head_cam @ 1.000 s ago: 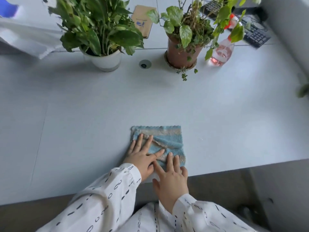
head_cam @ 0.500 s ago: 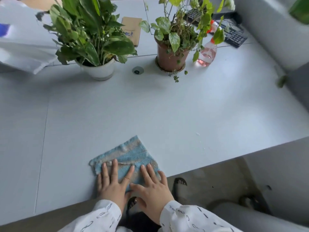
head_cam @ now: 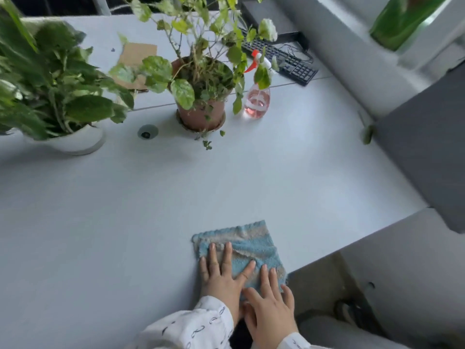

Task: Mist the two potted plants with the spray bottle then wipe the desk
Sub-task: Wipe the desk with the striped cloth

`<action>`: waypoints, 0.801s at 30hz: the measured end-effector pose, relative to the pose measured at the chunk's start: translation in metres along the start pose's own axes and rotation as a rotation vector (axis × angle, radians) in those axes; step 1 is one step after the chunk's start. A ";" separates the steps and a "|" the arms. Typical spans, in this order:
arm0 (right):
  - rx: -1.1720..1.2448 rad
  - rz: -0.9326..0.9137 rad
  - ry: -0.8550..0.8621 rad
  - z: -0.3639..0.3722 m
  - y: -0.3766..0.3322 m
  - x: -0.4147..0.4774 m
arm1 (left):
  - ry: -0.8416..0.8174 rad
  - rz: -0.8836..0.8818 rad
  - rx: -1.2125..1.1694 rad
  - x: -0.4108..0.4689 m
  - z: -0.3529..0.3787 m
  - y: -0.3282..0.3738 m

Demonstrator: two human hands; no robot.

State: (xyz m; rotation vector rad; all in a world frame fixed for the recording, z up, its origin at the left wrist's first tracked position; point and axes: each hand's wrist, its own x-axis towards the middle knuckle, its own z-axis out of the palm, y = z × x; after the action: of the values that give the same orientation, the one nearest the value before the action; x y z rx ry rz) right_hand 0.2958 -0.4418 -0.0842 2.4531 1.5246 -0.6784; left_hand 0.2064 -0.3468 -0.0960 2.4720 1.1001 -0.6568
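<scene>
Head camera: the left hand [head_cam: 221, 275] and right hand [head_cam: 269, 303], fingers straight, press a blue cloth [head_cam: 251, 244] flat at six o'clock on the desk [head_cam: 125, 222], apparently spreading pressure for wiping. The spray bottle [head_cam: 257, 103] stands at one o'clock, beside the terracotta-potted plant [head_cam: 201, 114], seemingly parked away from the cloth.

Both hands lie palm down, side by side, low in the view. The left hand [head_cam: 221, 275] reaches slightly further forward, its fingers straight and spread, its thumb angled toward the right hand [head_cam: 270, 306], whose fingers are also straight. White patterned sleeves [head_cam: 196, 326] cover both forearms to the wrist.
</scene>
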 end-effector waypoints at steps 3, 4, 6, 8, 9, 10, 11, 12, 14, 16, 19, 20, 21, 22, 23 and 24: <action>0.033 0.022 0.009 -0.016 0.031 0.023 | -0.005 0.081 0.036 0.035 -0.022 0.020; 0.041 0.031 0.023 -0.023 0.042 0.035 | 0.006 0.098 0.034 0.050 -0.031 0.025; 0.049 0.034 0.043 -0.035 0.059 0.059 | 0.037 0.115 0.029 0.076 -0.047 0.034; 0.029 0.024 0.043 -0.046 0.071 0.082 | 0.045 0.113 0.046 0.101 -0.061 0.038; 0.013 0.012 0.035 -0.053 0.077 0.096 | 0.047 0.104 0.046 0.115 -0.070 0.040; -0.001 -0.002 0.032 -0.058 0.082 0.107 | 0.053 0.100 0.049 0.126 -0.076 0.041; -0.015 -0.020 0.025 -0.065 0.089 0.125 | 0.061 0.097 0.057 0.142 -0.085 0.042; -0.027 -0.027 0.023 -0.071 0.091 0.133 | 0.063 0.101 0.069 0.151 -0.092 0.041; -0.041 -0.065 0.025 -0.084 0.100 0.164 | 0.074 0.093 0.074 0.178 -0.111 0.040; 0.002 -0.114 0.061 -0.103 0.104 0.193 | 0.074 0.075 0.074 0.204 -0.132 0.037; 0.039 -0.217 0.059 -0.131 0.107 0.238 | 0.074 0.032 0.072 0.243 -0.161 0.028; 0.062 -0.234 0.068 -0.139 0.108 0.252 | 0.074 0.015 0.066 0.255 -0.170 0.025; 0.058 -0.240 0.075 -0.147 0.107 0.266 | 0.068 -0.004 0.065 0.267 -0.178 0.023; 0.050 -0.248 0.079 -0.154 0.107 0.280 | 0.062 -0.024 0.063 0.277 -0.187 0.022; 0.047 -0.251 0.074 -0.161 0.106 0.294 | 0.057 -0.043 0.059 0.288 -0.195 0.021; 0.044 -0.257 0.067 -0.167 0.105 0.307 | 0.053 -0.063 0.054 0.296 -0.203 0.019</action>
State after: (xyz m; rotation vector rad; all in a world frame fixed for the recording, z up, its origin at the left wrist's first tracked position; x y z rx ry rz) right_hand 0.5506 -0.1806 -0.0891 2.3552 1.8922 -0.6834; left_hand 0.4502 -0.0824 -0.0863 2.5229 1.1988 -0.6511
